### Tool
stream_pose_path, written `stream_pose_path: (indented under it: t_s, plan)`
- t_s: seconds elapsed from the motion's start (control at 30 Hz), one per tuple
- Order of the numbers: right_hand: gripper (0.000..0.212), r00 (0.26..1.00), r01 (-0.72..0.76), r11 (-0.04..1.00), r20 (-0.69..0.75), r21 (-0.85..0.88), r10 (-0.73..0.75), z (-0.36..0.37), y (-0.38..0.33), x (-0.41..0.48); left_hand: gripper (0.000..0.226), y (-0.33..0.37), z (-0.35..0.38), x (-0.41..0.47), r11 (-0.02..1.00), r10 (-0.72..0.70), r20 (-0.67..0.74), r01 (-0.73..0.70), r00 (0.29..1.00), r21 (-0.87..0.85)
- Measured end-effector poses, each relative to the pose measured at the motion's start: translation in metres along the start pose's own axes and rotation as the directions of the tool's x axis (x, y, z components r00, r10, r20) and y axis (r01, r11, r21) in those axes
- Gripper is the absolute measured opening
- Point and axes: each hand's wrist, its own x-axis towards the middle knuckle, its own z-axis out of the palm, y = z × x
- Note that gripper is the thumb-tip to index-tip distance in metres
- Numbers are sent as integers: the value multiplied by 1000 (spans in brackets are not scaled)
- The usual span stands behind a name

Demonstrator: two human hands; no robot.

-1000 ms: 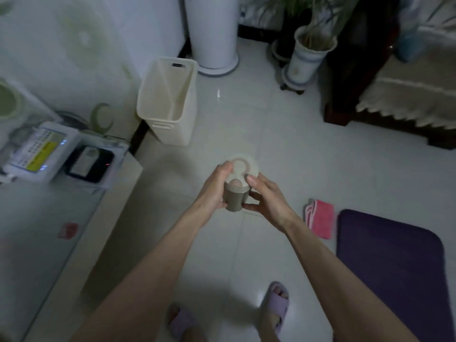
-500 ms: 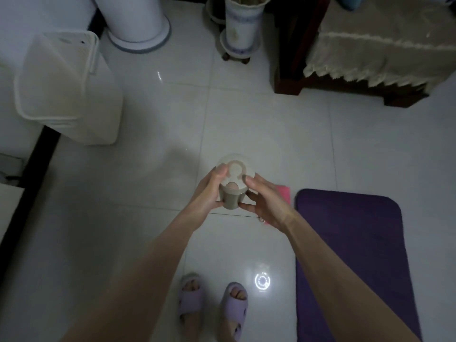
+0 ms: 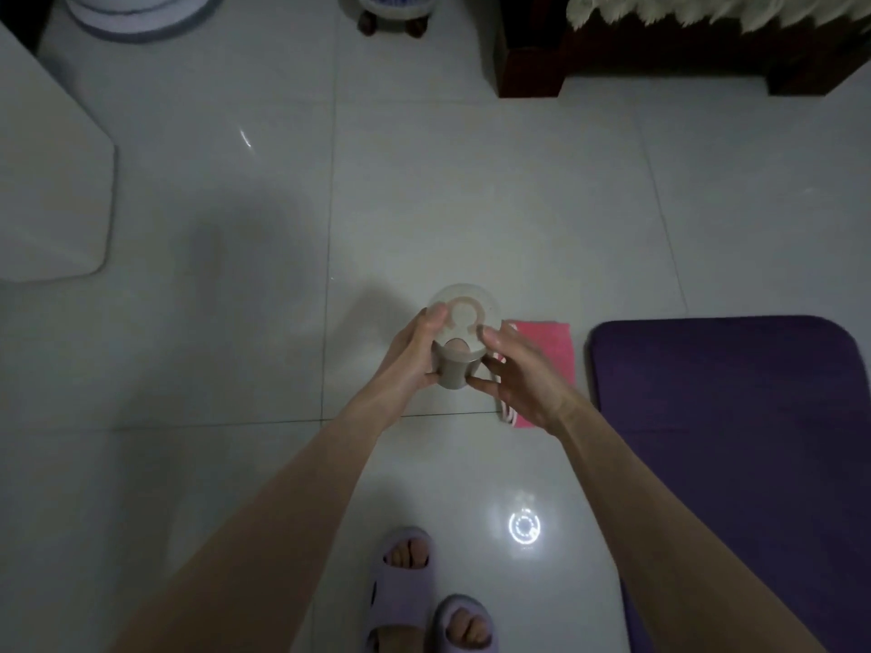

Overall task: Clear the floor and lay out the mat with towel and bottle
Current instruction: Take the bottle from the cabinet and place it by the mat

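I hold a clear bottle (image 3: 464, 301) with a grey-beige cap, seen from above, over the white tiled floor in front of me. My left hand (image 3: 412, 358) grips its left side, thumb up near the rim. My right hand (image 3: 523, 379) holds the cap's right side with thumb and fingertips, fingers spread. A folded pink towel (image 3: 554, 344) lies on the floor just right of the bottle, partly hidden by my right hand. The purple mat (image 3: 730, 417) is spread flat on the floor to the right of the towel.
A cream plastic bin (image 3: 52, 205) stands at the left edge. Dark wooden furniture (image 3: 532, 63) with a fringed cover sits at the top right, a plant pot's base (image 3: 389, 11) and a white round base (image 3: 141, 16) at the top. My feet in lilac slippers (image 3: 400, 582) are below.
My view has tilted down and shifted right, so the bin slid to the left edge and the side table left the view. Both hands stay on the bottle; my right fingers have spread slightly.
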Motion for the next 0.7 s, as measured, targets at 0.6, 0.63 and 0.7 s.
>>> stream_pose_path:
  t_s: [0.6,0.63,0.7]
  plan:
    - [46,985,173,985,-13,17,-172,-114,125,134,41,-144,4,158,992,125,76,-126,989,9]
    - [48,984,175,984,-19,17,-175,-118,128,137,39,-146,4,162,991,132,81,-134,988,18]
    - [59,984,176,984,-44,12,-175,-125,134,145,36,-151,4,171,989,140,92,-144,986,41]
